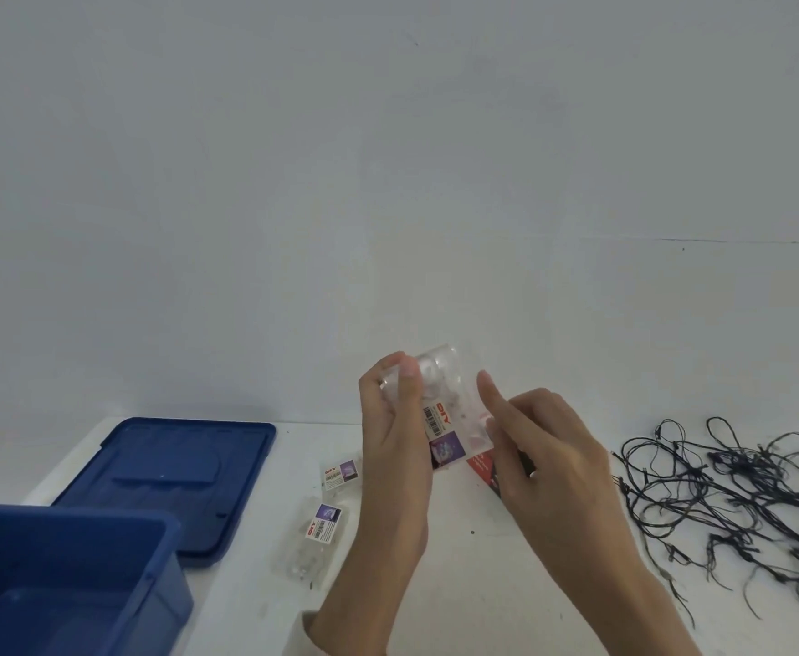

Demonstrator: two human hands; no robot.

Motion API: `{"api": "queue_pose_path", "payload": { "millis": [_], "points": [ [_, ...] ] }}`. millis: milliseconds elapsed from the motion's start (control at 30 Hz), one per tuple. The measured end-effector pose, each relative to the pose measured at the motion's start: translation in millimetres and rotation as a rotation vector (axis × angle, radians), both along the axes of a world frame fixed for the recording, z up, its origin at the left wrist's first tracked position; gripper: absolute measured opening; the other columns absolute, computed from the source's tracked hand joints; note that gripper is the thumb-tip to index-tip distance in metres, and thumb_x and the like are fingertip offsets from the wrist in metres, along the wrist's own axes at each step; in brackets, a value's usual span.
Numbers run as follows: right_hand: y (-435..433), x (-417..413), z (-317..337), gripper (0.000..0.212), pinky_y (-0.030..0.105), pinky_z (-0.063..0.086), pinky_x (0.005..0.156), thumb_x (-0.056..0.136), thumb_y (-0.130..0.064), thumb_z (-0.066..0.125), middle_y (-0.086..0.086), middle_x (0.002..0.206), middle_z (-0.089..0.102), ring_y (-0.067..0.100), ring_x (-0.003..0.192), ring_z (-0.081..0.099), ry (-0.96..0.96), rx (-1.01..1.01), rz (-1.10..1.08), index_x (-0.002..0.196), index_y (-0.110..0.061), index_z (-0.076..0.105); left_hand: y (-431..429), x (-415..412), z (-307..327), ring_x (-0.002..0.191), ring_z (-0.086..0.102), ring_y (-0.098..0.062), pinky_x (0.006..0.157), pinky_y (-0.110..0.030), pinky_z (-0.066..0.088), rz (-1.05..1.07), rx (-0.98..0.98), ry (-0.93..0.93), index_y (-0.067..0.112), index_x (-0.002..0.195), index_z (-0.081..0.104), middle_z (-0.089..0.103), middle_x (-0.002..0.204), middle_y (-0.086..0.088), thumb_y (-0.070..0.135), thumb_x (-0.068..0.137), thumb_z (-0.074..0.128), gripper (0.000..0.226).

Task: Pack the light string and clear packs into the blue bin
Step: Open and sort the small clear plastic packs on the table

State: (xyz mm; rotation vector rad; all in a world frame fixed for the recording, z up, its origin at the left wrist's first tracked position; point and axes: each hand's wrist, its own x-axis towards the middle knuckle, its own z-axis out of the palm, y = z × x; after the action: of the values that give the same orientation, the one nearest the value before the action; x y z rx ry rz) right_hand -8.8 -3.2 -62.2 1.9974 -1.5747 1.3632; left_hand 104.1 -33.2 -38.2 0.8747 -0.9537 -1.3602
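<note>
The blue bin point(177, 589) sits at the lower left corner of the white counter point(483, 589), open at the top. Its blue lid point(165, 480) lies flat just behind and to the right of it, one edge tucked behind the bin's rim.

Right of the lid, two packs lie loose on the counter. The near clear pack point(317, 537) and the far clear pack point(341, 473) are close together, each with a white label bearing red "DIY" lettering, a barcode and a small purple picture. The smaller print is too fine to read.

The left hand point(395, 447) is lifted above the counter and pinches the top left corner of the raised clear pack point(440, 404) between thumb and fingers. This transparent blister has rounded moulded bumps and the same DIY barcode label and purple picture, turned sideways. A red and dark printed card point(480, 466) shows at its lower edge.

The right hand point(544, 447) pinches the pack's lower right corner, index finger straight and pointing up beside it, the other fingers curled.

At the far right the light string point(743, 494) lies on the counter, a loose tangle of thin dark wire, well apart from the bin.
</note>
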Motion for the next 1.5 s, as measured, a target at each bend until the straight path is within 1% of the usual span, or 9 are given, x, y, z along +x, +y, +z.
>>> {"api": "queue_pose_path", "payload": {
  "millis": [267, 433, 667, 767, 833, 967, 1200, 1400, 1500],
  "points": [
    [3.6, -7.1, 8.0, 0.054, 0.012, 0.040, 0.084, 0.080, -0.002, 0.050, -0.015, 0.119, 0.047, -0.003, 0.106, 0.041, 0.055, 0.183, 0.233, 0.132, -0.016, 0.054, 0.1, 3.8, 2.2, 0.067, 0.063, 0.005, 0.052, -0.014, 0.050, 0.014, 0.005, -0.023, 0.030, 0.117, 0.049, 0.062, 0.096, 0.003, 0.045, 0.093, 0.039, 0.030],
    [14.3, 0.3, 14.3, 0.063, 0.021, 0.042, 0.089, 0.084, -0.015, 0.046, -0.029, 0.124, 0.047, 0.011, 0.116, 0.048, -0.147, 0.276, 0.398, 0.143, -0.035, 0.036, -2.7, 3.4, 1.0, 0.088, 0.063, -0.012, 0.057, -0.016, 0.054, 0.009, 0.021, -0.020, 0.031, 0.116, 0.045, 0.062, 0.105, -0.002, 0.047, 0.093, 0.037, 0.029],
    [4.1, 11.0, -4.0, 0.082, 0.025, 0.040, 0.093, 0.081, -0.043, 0.055, -0.037, 0.123, 0.033, 0.001, 0.113, 0.041, -0.023, 0.263, 0.181, 0.149, -0.035, 0.009, -8.4, 9.1, -10.1, 0.088, 0.066, -0.014, 0.082, -0.030, 0.053, -0.273, 0.071, 0.053, 0.020, 0.126, 0.038, 0.069, 0.093, -0.002, 0.041, 0.092, 0.043, 0.041],
    [1.3, 0.8, -9.1, 0.089, 0.020, 0.045, 0.084, 0.078, -0.021, 0.062, -0.040, 0.117, 0.036, 0.009, 0.105, 0.052, -0.219, 0.402, 0.230, 0.141, -0.052, 0.009, -13.9, 24.0, -24.1, 0.103, 0.063, -0.014, 0.084, -0.024, 0.053, -0.324, -0.019, -0.136, 0.026, 0.131, 0.037, 0.064, 0.118, 0.001, 0.040, 0.082, 0.055, 0.054],
    [0.3, -8.6, -13.4, 0.098, 0.011, 0.046, 0.074, 0.075, -0.001, 0.061, -0.026, 0.119, 0.046, 0.009, 0.100, 0.057, -0.332, 0.514, 0.294, 0.138, -0.058, 0.012, -19.3, 38.5, -31.7, 0.125, 0.045, 0.000, 0.094, -0.018, 0.045, -0.293, -0.237, -0.465, 0.041, 0.134, 0.030, 0.038, 0.142, 0.017, 0.040, 0.076, 0.066, 0.068],
    [-3.6, -15.4, -18.2, 0.096, 0.011, 0.049, 0.078, 0.073, 0.010, 0.060, -0.014, 0.118, 0.053, 0.002, 0.104, 0.058, -0.386, 0.609, 0.389, 0.140, -0.049, 0.021, -31.8, 55.5, -41.1, 0.131, 0.017, 0.015, 0.104, -0.017, 0.029, -0.410, -0.520, -1.017, 0.046, 0.137, 0.027, 0.015, 0.141, 0.035, 0.030, 0.074, 0.077, 0.082],
    [-21.2, -15.1, -43.3, 0.098, 0.013, 0.050, 0.083, 0.075, -0.002, 0.065, -0.016, 0.113, 0.042, 0.000, 0.107, 0.049, -0.203, 0.725, 0.362, 0.134, -0.055, 0.008, -48.9, 59.2, -70.5, 0.111, 0.030, 0.000, 0.089, -0.017, 0.036, -0.318, -0.496, -1.248, 0.032, 0.122, 0.044, 0.030, 0.116, 0.016, 0.027, 0.068, 0.079, 0.065],
    [-46.5, -1.7, -91.4, 0.097, 0.013, 0.046, 0.084, 0.077, -0.015, 0.068, -0.011, 0.111, 0.043, 0.004, 0.105, 0.048, -0.119, 0.870, 0.272, 0.135, -0.053, 0.001, -60.5, 57.8, -110.4, 0.134, 0.015, -0.019, 0.108, -0.030, 0.028, -0.490, -0.300, -1.468, 0.026, 0.145, 0.019, 0.017, 0.144, 0.002, 0.030, 0.074, 0.073, 0.089],
    [-56.8, 5.2, -114.1, 0.090, 0.012, 0.044, 0.078, 0.080, -0.016, 0.066, -0.004, 0.121, 0.044, 0.006, 0.107, 0.046, -0.137, 0.916, 0.207, 0.141, -0.045, 0.007, -63.3, 57.4, -122.4, 0.138, 0.012, -0.017, 0.110, -0.031, 0.025, -0.442, -0.270, -1.475, 0.023, 0.146, 0.020, 0.019, 0.149, 0.003, 0.024, 0.085, 0.061, 0.074]
  ]
}}
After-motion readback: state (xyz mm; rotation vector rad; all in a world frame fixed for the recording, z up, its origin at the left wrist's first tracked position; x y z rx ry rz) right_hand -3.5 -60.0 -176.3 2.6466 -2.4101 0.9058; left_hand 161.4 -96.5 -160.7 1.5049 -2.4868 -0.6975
